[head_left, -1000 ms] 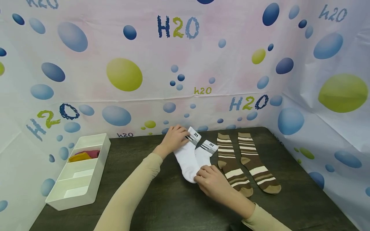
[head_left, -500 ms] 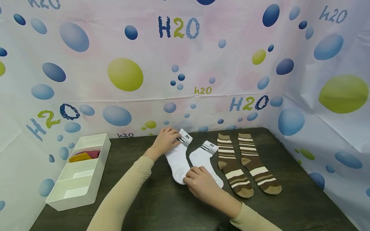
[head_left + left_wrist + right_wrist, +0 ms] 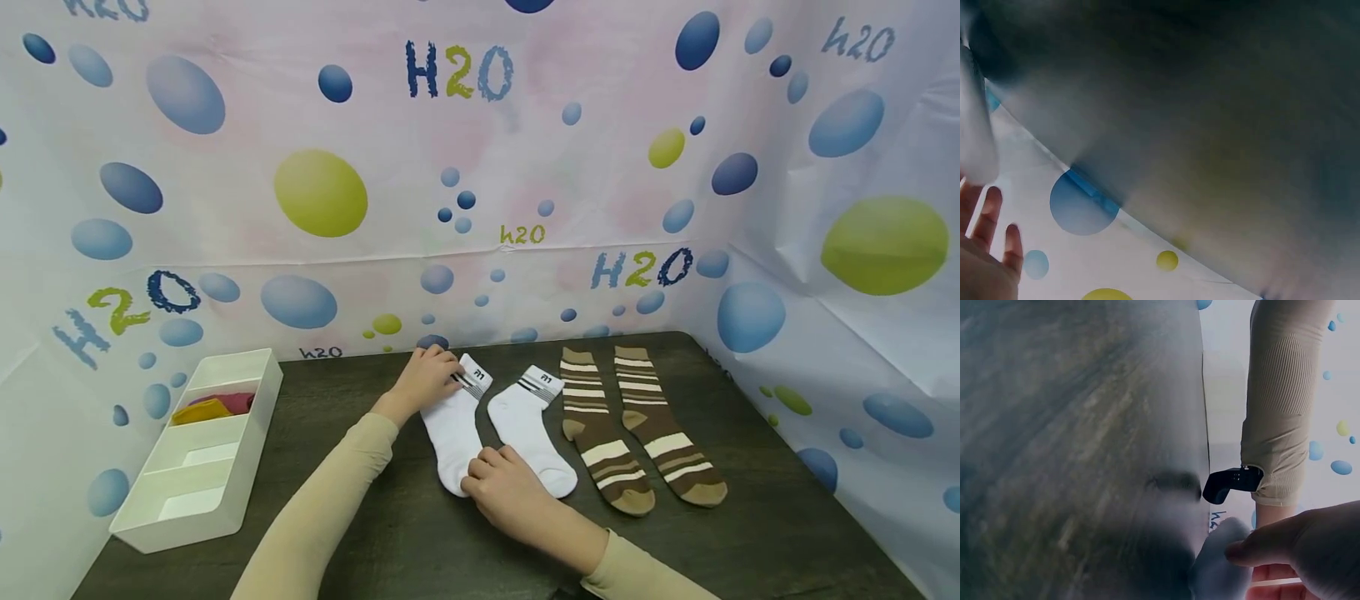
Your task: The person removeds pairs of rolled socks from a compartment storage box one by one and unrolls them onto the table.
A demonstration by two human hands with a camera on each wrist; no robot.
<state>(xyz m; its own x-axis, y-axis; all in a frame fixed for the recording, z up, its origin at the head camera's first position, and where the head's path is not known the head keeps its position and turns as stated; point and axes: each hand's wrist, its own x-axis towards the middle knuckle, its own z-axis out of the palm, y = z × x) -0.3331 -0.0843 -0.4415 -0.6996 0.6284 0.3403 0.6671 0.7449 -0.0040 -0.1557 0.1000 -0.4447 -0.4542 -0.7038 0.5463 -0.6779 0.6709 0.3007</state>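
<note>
A white ankle sock (image 3: 455,437) with a black-striped cuff lies on the dark table. My left hand (image 3: 423,379) holds it by the cuff, and my right hand (image 3: 510,492) pinches its toe. In the right wrist view the thumb presses on the white toe of the sock (image 3: 1219,562), with other fingers partly hidden behind. The left wrist view catches only some fingers (image 3: 988,219) beside a white piece of the sock at the left edge. Just right lies the matching white sock (image 3: 525,421), flat and apart from the first.
Two brown striped socks (image 3: 607,454) lie side by side at the right. On the left stands a white divided box (image 3: 251,454); one compartment holds yellow and dark pink cloth (image 3: 213,407). A patterned sheet (image 3: 405,150) hangs behind the table.
Both hands have shifted the left white sock leftward and slightly toward me, off the second white sock. A gap now shows between the two. The brown socks and box stay put.
</note>
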